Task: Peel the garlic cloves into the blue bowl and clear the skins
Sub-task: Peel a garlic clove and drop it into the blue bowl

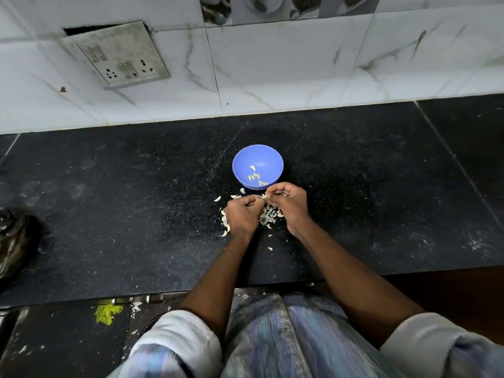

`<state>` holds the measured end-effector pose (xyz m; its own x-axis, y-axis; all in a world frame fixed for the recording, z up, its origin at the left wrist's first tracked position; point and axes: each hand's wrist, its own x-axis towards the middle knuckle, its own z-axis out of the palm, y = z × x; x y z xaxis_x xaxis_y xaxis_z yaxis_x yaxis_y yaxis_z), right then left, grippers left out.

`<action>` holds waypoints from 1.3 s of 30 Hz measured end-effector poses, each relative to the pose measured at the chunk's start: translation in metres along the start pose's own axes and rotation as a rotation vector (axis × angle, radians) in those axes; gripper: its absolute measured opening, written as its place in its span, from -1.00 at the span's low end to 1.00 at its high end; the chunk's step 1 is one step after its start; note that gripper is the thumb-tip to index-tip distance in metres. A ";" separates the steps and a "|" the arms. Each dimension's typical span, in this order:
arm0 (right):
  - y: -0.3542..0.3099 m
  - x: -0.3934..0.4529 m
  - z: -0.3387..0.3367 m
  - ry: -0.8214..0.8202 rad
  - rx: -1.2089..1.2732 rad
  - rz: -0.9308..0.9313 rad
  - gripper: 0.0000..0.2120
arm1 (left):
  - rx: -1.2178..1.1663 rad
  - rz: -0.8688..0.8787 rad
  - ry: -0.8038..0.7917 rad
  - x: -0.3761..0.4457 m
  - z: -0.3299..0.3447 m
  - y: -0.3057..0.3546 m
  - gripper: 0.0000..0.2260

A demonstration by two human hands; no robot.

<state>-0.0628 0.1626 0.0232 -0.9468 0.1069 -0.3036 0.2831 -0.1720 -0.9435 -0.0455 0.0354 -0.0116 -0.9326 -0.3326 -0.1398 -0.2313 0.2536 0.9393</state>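
A blue bowl [257, 162] stands on the black counter [136, 200] and holds several peeled garlic cloves [255, 176]. Just in front of the bowl, my left hand [241, 215] and my right hand [289, 204] meet with curled fingers, pinching a small garlic clove [263, 196] between their fingertips; the clove is mostly hidden. A pile of pale garlic skins [268, 218] lies on the counter under and between the hands. More skins [225, 222] sit left of my left hand, and a few loose pieces [217, 198] lie near the bowl.
A white tiled wall with a socket plate [117, 54] rises behind the counter. A dark object [16, 238] sits at the counter's left edge. The counter's front edge [136, 294] runs just ahead of my body. Skin scraps and a yellow scrap [106, 313] lie below it.
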 end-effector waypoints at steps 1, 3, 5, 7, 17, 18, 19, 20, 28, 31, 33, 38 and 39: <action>0.001 0.001 -0.001 -0.001 0.004 0.001 -0.82 | -0.022 -0.023 -0.012 -0.002 -0.001 0.002 -0.66; 0.002 0.002 -0.002 -0.003 0.005 0.004 -0.81 | -0.074 -0.069 -0.044 -0.005 -0.003 0.006 -0.78; 0.003 0.003 -0.003 -0.004 0.000 0.005 -0.80 | -0.151 -0.102 -0.051 -0.007 -0.003 0.009 -0.79; 0.003 0.004 -0.005 -0.002 -0.015 -0.003 -0.79 | -0.257 -0.161 -0.015 -0.008 -0.002 0.013 -0.78; 0.003 0.005 -0.011 -0.027 -0.098 -0.063 -0.76 | 0.066 -0.013 0.010 -0.004 -0.006 0.011 -0.92; 0.002 0.005 -0.012 -0.035 -0.107 -0.071 -0.77 | 0.099 0.024 0.008 -0.005 -0.006 0.012 -0.93; 0.002 0.005 -0.013 -0.043 -0.119 -0.077 -0.78 | 0.144 0.067 0.003 -0.006 -0.006 0.012 -0.96; 0.002 0.005 -0.013 -0.053 -0.133 -0.081 -0.79 | 0.185 0.102 -0.005 -0.008 -0.007 0.013 -0.97; 0.004 0.007 -0.013 -0.094 -0.173 -0.101 -0.83 | 0.254 0.190 -0.010 -0.010 -0.006 0.014 -0.92; 0.003 0.007 -0.013 -0.093 -0.144 -0.094 -0.84 | 0.202 0.175 -0.027 -0.009 -0.007 0.015 -0.91; 0.003 0.007 -0.014 -0.097 -0.123 -0.085 -0.83 | 0.195 0.180 -0.024 -0.008 -0.007 0.014 -0.90; 0.003 0.007 -0.014 -0.117 -0.046 -0.032 -0.78 | 0.123 0.161 -0.049 -0.008 -0.006 0.011 -0.69; 0.003 0.007 -0.014 -0.118 -0.017 -0.014 -0.76 | 0.074 0.124 -0.072 -0.008 -0.006 0.011 -0.69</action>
<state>-0.0665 0.1764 0.0164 -0.9618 -0.0066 -0.2736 0.2713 -0.1540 -0.9501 -0.0386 0.0351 0.0015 -0.9720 -0.2297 -0.0490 -0.1307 0.3559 0.9253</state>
